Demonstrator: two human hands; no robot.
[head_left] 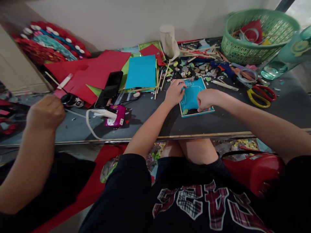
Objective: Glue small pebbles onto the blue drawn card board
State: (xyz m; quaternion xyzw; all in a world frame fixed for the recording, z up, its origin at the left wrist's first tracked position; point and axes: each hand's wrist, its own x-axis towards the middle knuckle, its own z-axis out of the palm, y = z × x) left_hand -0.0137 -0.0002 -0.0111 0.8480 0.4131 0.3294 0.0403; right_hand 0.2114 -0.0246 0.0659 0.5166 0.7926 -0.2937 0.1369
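Note:
A small blue framed board (193,94) with a white outline drawn on it lies flat on the dark table (279,113), with small stones along its lower edge. My left hand (174,93) rests on the board's left edge, fingers curled against it. My right hand (206,99) is pinched at the board's lower right, fingertips pressed on a spot by the dark stones; what it pinches is too small to name. A heap of small pebbles (191,68) lies just beyond the board.
Another person's hand (45,113) at the left holds a thin stick over a black pot (69,98). Red and blue paper sheets (142,72), a black phone (110,88), a pink device (116,116), scissors (261,96), a green basket (259,34), a bottle (286,55).

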